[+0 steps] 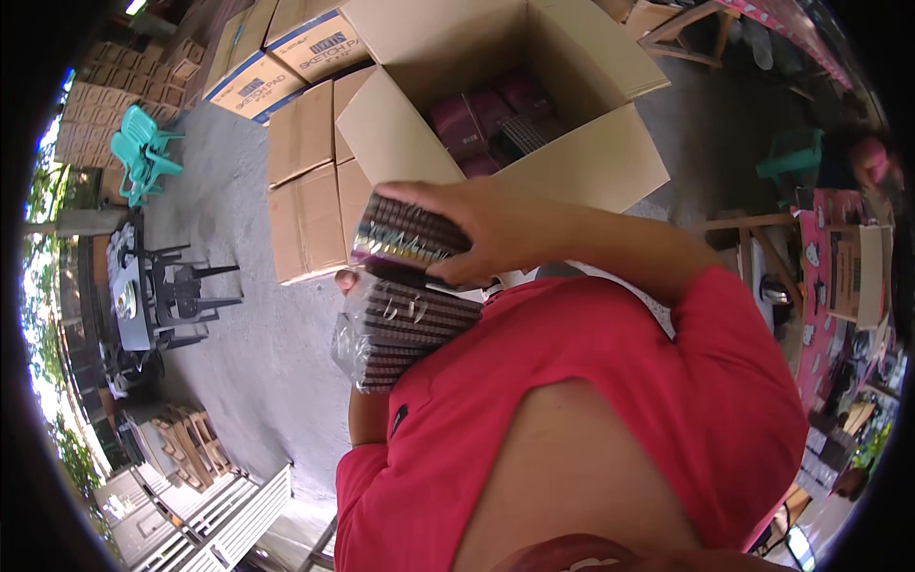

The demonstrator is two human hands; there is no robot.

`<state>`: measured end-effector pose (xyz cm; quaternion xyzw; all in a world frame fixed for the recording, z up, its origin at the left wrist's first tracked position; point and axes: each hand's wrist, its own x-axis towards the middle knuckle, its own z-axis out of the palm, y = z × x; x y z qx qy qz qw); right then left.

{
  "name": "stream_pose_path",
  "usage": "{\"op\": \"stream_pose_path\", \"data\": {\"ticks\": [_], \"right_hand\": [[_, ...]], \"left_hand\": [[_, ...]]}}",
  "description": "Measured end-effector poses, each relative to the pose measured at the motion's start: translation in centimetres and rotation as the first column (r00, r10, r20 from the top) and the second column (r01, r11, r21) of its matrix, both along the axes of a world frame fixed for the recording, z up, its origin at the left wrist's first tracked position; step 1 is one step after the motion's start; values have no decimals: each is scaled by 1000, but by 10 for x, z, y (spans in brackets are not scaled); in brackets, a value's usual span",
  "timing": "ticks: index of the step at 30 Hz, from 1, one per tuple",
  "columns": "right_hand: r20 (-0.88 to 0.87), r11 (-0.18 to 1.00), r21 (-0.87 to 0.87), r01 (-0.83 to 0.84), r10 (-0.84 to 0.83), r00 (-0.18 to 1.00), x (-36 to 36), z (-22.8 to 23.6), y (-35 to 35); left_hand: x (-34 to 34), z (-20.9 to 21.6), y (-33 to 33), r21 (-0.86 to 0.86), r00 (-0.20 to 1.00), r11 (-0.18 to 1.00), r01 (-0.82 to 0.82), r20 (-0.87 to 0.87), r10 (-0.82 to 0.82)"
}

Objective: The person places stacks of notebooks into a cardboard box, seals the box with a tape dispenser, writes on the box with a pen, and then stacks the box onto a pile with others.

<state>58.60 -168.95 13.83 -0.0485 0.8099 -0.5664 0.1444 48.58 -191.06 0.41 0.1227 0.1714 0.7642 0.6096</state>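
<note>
My right hand (491,224) is closed around the upper bundle of dark spiral-bound pads (405,246), thumb on the near side and fingers over the top. Just below it, against my chest, lies a second bundle of spiral-bound pads (405,319) in clear plastic wrap. My left hand (346,280) shows only fingertips at that bundle's far left edge; the rest is hidden beneath it, and the forearm comes up from below. Ahead stands an open cardboard carton (591,157), flaps spread, with several maroon packs (472,124) and a spiral-bound bundle (519,136) inside.
Closed cartons (305,224) adjoin the open one on the left, with printed cartons (253,86) behind. Green plastic chairs (143,153), a table (133,300) with dark chairs (191,291), and a slatted metal bench (219,524) stand left. A pink-covered table (815,315) is at right.
</note>
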Motion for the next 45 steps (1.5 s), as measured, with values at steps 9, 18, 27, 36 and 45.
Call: {"op": "stream_pose_path", "data": {"ticks": [9,18,27,36,45], "right_hand": [[-499,673,478,564,-320,805,-81,-23,150],[335,699,703,-134,-159,929,-140,-272,232],[223,748,600,285,-499,837,-98,-300,202],[845,941,128,314,-270,462,-62,-299,197],[736,965,204,164,-262,624,-77,-298,192]], "left_hand": [[-5,-60,-5,296,992,954,-54,129,16],[41,-85,-38,141,915,920,-366,233,329],[53,-111,-20,324,926,868,-375,180,333],[61,-112,-26,138,817,832,-538,329,474],[60,-120,-18,153,811,824,-545,343,473]]}}
